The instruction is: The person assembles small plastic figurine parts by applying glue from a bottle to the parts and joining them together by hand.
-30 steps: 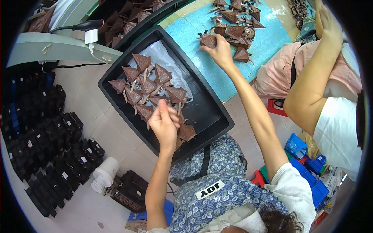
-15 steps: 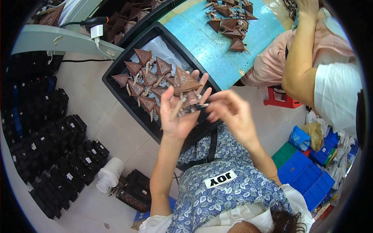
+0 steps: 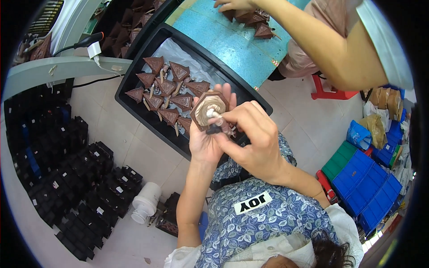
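Note:
My left hand [image 3: 206, 140] lies palm up under a brown ornament with an eight-sided rim [image 3: 195, 117], cradling it with the fingers behind it. The ornament's cream, swirled underside faces up, with a small white knob at its centre. From there a pinkish figure part and a small black piece [image 3: 213, 129] stick out toward my right hand. My right hand [image 3: 252, 136] is closed, its thumb and forefinger pinching the ornament at that figure part. The exact pinch point is partly hidden by the fingers. Just beyond, several pointed brown ornaments [image 3: 166, 87] with thin sticks lie in a black tray.
The black tray [image 3: 243, 91] has a translucent plastic liner. Behind it stands a blue-topped table [image 3: 210, 27], where a co-worker's arm [image 3: 308, 38] reaches across more ornaments. Stacked black boxes [image 3: 85, 214] stand at left, blue crates [image 3: 364, 178] at right, and a red stool [image 3: 328, 89] beside the co-worker.
The ornament has turned from its pointed top to its underside. My right hand has come in and pinches it. The co-worker's arm now stretches left across the table.

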{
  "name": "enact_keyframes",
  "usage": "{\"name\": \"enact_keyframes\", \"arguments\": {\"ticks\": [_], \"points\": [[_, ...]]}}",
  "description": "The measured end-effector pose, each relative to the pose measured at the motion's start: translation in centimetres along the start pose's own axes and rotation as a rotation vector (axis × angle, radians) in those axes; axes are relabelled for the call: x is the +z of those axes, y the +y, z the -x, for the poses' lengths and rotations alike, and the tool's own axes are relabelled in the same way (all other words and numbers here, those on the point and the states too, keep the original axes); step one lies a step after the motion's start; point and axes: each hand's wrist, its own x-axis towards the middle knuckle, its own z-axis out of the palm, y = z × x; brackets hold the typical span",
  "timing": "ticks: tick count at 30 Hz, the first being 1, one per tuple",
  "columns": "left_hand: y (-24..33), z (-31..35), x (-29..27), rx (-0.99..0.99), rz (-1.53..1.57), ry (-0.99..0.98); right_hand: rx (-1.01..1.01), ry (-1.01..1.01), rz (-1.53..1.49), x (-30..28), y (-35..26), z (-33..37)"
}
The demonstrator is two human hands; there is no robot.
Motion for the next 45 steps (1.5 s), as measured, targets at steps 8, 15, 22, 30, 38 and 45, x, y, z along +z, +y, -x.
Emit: {"name": "enact_keyframes", "arguments": {"ticks": [8, 15, 22, 30, 38, 45], "points": [[-1.3, -0.6, -1.5, 0.055, 0.044, -0.115, -0.078, 0.132, 0.019, 0.6, -0.1, 1.9], [1.4, -1.3, -4.7, 0.465, -1.205, 0.392, 0.483, -0.035, -0.238, 2.0, 5.7, 4.2], [2.7, -2.5, -10.6, 0.641, -2.139, 0.524, 0.767, -0.152, -0.179, 6.3, 16.1, 7.1], [3.1, -2.4, -11.3, 0.713, -2.675, 0.478, 0.585, -0.446, 0.231, 8.3, 16.9, 4.9], [2.7, -3.4, -11.3, 0.659, -2.906, 0.278, 0.425, -0.492, 0.326, 7.6, 17.4, 3.7], [3.2, -2.2, -11.8, 0.684, -2.88, 0.417, 0.387, 0.075, 0.242, 0.1, 16.0, -6.5]]}}
